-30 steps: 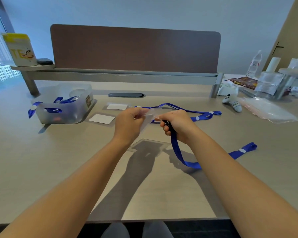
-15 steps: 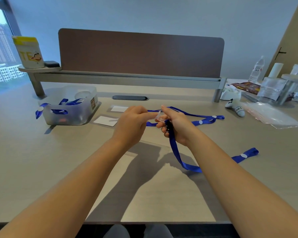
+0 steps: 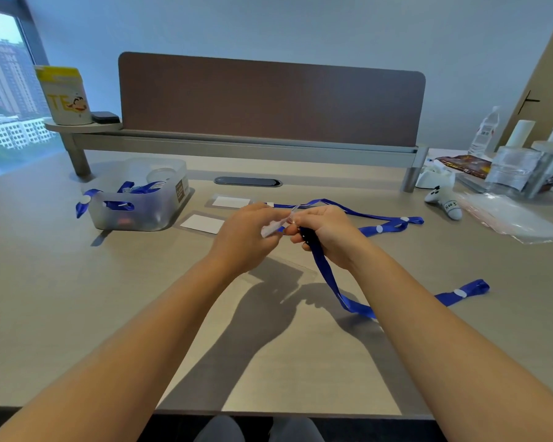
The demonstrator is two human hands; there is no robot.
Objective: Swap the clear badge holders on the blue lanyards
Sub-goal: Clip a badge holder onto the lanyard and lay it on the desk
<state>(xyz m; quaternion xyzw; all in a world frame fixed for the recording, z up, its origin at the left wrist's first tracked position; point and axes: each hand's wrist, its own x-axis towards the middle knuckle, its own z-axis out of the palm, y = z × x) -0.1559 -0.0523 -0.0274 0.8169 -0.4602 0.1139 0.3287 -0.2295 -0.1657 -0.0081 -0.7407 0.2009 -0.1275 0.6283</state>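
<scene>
Both hands were raised just above the bench (image 3: 77, 314), mid-scene, nearly touching each other. Left hand (image 3: 246, 237) was pinched closed on a clear badge holder (image 3: 276, 225), held edge-on and hard to make out. Right hand (image 3: 329, 234) was closed on the black clip end of a blue lanyard (image 3: 328, 279); strap dropped from the fist to the bench, ran right under the right forearm and ended in a folded tip at near right. Could not tell whether clip and holder were joined: fingers covered the junction.

Second blue lanyard (image 3: 383, 223) lay flat on the bench just beyond the hands, looping off to the right. Two more holders with white cards lay far-left of the hands: card holder A (image 3: 202, 223) nearer, card holder B (image 3: 231, 202) farther, close together. Another clear holder (image 3: 288, 266) lay flat on the bench under the hands, mostly in their shadow.

Surroundings: translucent bin (image 3: 141, 202) at left with blue lanyards spilling over its rim. Brown divider panel (image 3: 268, 100) across the far edge on a grey rail. Yellow-and-white canister (image 3: 65, 95) and a small black object on the shelf at far left. Cable grommet (image 3: 248, 181) ahead of the panel. Right side cluttered: white game controller (image 3: 444, 202), clear plastic bag (image 3: 511, 218), water bottle (image 3: 484, 130), more wrapped items behind. Forearms and hands blocked the near-centre bench.
</scene>
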